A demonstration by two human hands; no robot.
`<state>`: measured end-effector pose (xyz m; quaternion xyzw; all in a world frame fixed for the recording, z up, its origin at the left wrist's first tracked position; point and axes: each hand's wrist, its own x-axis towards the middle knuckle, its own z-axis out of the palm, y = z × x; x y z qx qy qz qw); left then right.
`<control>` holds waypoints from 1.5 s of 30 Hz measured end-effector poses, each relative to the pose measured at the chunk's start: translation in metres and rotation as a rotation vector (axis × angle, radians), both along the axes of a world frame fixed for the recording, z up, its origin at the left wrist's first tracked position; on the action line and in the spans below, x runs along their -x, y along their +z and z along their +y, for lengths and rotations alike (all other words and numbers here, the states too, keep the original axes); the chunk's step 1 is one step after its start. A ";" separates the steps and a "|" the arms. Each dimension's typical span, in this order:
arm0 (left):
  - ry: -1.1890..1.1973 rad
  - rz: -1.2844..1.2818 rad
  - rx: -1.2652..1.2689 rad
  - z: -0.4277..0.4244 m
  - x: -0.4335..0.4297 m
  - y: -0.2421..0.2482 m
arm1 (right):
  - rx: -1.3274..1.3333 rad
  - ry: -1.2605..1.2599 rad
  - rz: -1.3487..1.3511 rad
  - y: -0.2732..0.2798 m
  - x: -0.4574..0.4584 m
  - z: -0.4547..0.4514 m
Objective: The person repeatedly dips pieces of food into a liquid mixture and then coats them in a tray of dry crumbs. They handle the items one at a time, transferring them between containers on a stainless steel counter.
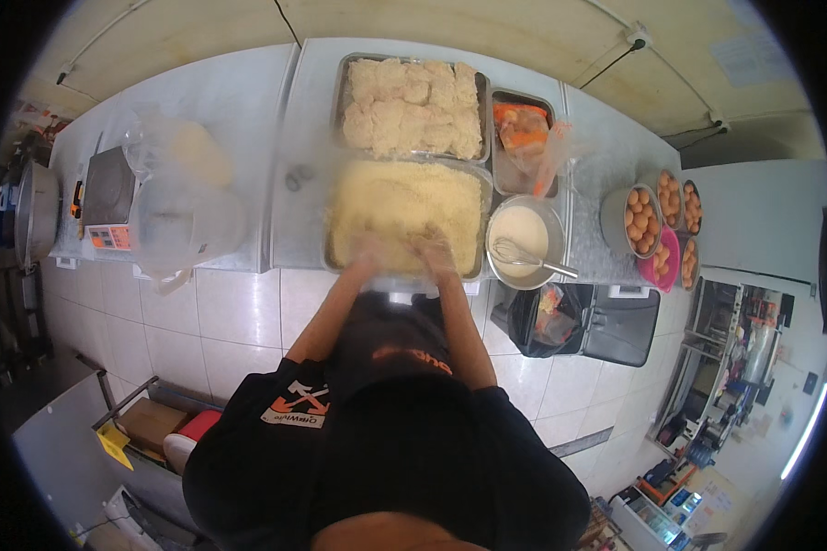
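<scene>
A metal tray of pale yellow breadcrumbs point(406, 193) lies right before me. At its near edge, my left hand point(370, 251) is in the crumbs, blurred, so its fingers do not show clearly. My right hand point(433, 253) touches the crumbs just to the right, apart from the left one; whether it holds anything is unclear. Both hands seem to wear clear gloves. Behind the crumbs, breaded pieces point(413, 103) fill a second metal tray. Right of the crumb tray stands a metal bowl of pale batter point(524, 224) with a wire whisk point(517, 253) resting in it.
A smaller metal tray point(506, 175) holds a bagged orange-and-pale food. Bowls of eggs point(641, 220) and a pink basket point(668, 258) stand far right. Left are plastic bags point(179, 220) and a digital scale point(109, 189). Below the counter's right part is an open, lined bin point(558, 324).
</scene>
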<state>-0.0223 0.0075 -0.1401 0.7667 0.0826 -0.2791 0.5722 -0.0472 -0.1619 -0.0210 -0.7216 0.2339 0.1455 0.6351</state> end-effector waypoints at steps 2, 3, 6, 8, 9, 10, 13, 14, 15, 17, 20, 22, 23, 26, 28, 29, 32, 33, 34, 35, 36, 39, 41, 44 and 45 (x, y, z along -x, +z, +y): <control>-0.135 -0.175 -0.180 0.003 -0.006 0.005 | -0.029 0.057 0.035 0.012 -0.003 0.002; -0.096 -0.264 -0.199 -0.003 -0.010 0.012 | 0.134 0.258 0.030 0.019 -0.005 0.001; -0.059 -0.447 -0.234 -0.025 -0.027 0.046 | -0.221 0.015 0.016 0.033 -0.014 -0.012; -0.061 -0.566 -0.383 -0.016 -0.049 0.069 | -0.146 -0.182 0.014 0.032 -0.023 -0.020; -0.052 -0.665 -0.451 -0.012 -0.060 0.077 | 0.187 -0.154 0.014 0.028 -0.030 -0.021; -0.081 -0.647 -0.446 -0.008 -0.070 0.083 | 0.567 -0.180 -0.017 0.023 -0.038 -0.022; -0.036 -0.827 -0.477 -0.018 -0.080 0.083 | 0.677 -0.131 -0.277 0.002 -0.061 0.002; -0.071 -0.886 -0.529 -0.028 -0.078 0.079 | 0.645 -0.149 -0.352 -0.001 -0.066 0.006; -0.173 -0.849 -0.539 -0.035 -0.077 0.075 | 0.618 -0.160 -0.342 -0.001 -0.069 0.007; -0.142 -0.670 -0.326 -0.045 -0.073 0.069 | 0.514 -0.112 -0.315 0.007 -0.073 0.005; -0.262 -0.396 -0.145 -0.038 -0.065 0.070 | 0.378 0.014 -0.294 0.038 -0.071 -0.017; -0.318 -0.398 -0.205 -0.022 -0.057 0.076 | 0.450 -0.015 -0.275 0.059 -0.069 -0.025; -0.331 -0.468 -0.299 -0.012 -0.050 0.081 | 0.503 0.058 -0.397 0.066 -0.070 -0.024; -0.209 -0.560 -0.369 0.006 -0.028 0.092 | 0.702 0.147 -0.692 0.074 -0.062 -0.022; 0.018 -0.337 -0.236 0.008 -0.016 0.094 | 0.765 0.139 -0.880 0.066 -0.050 -0.019; 0.155 -0.095 -0.101 0.006 -0.012 0.091 | 0.767 0.159 -0.589 0.059 -0.041 -0.021; 0.457 0.352 0.255 -0.002 -0.005 0.069 | 0.519 0.088 0.074 0.038 -0.016 -0.018; 0.453 0.387 0.351 -0.006 -0.004 0.058 | 0.291 0.054 0.148 0.032 -0.012 -0.013; 0.444 0.418 0.453 -0.006 -0.006 0.046 | 0.032 0.030 0.265 0.029 -0.009 -0.009; 0.431 0.445 0.546 -0.008 -0.007 0.036 | -0.058 -0.067 0.129 0.026 -0.006 -0.003; 0.397 0.438 0.568 -0.008 -0.008 0.027 | -0.178 -0.150 0.032 0.025 -0.003 0.000; 0.266 0.368 0.524 -0.011 -0.009 0.025 | -0.259 -0.209 0.033 0.027 0.001 0.006; 0.129 0.206 0.187 -0.018 -0.009 0.043 | -0.204 -0.160 0.143 0.027 0.003 -0.001; -0.076 -0.063 -0.308 -0.037 -0.030 0.087 | 0.074 -0.017 0.152 0.016 -0.002 -0.019; -0.164 -0.147 -0.400 -0.034 -0.042 0.098 | 0.272 0.039 0.069 0.010 -0.009 -0.025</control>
